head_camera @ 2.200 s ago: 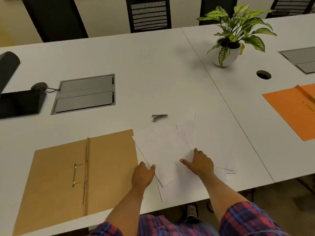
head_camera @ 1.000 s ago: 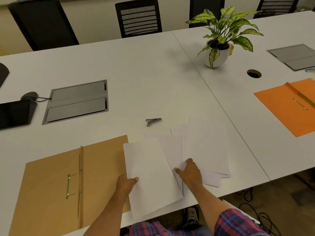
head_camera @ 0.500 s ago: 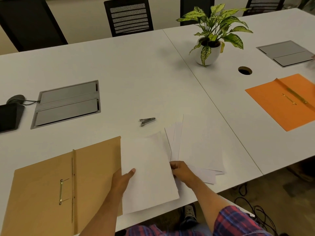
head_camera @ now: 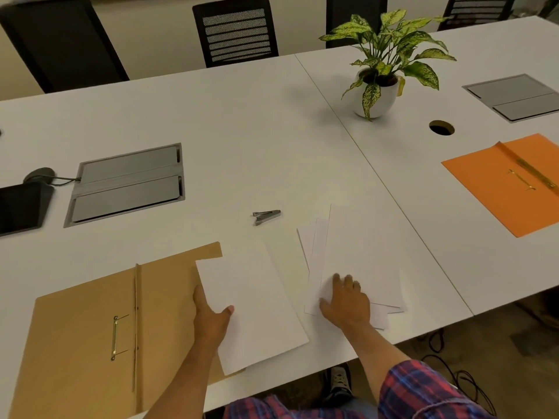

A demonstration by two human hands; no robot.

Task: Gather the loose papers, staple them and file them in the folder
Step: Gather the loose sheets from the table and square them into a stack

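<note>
My left hand (head_camera: 210, 317) grips the left edge of a white sheet (head_camera: 257, 306), thumb on top; the sheet overlaps the right flap of the open brown folder (head_camera: 87, 331). A metal fastener (head_camera: 115, 337) lies on the folder's left half. My right hand (head_camera: 346, 300) rests flat, fingers spread, on a fanned pile of loose white papers (head_camera: 357, 261) near the table's front edge. A small grey stapler (head_camera: 266, 215) lies on the table beyond the papers, apart from both hands.
An open orange folder (head_camera: 499, 182) lies at the right. A potted plant (head_camera: 381, 65) stands at the back right, near a round cable hole (head_camera: 441, 127). Grey cable hatches (head_camera: 125, 184) and a dark device (head_camera: 19, 207) sit at the left. Chairs (head_camera: 236, 28) line the far side.
My left hand has drawn one sheet leftward off the pile and over the brown folder's edge. My right hand has moved right and now presses flat on the remaining fanned papers.
</note>
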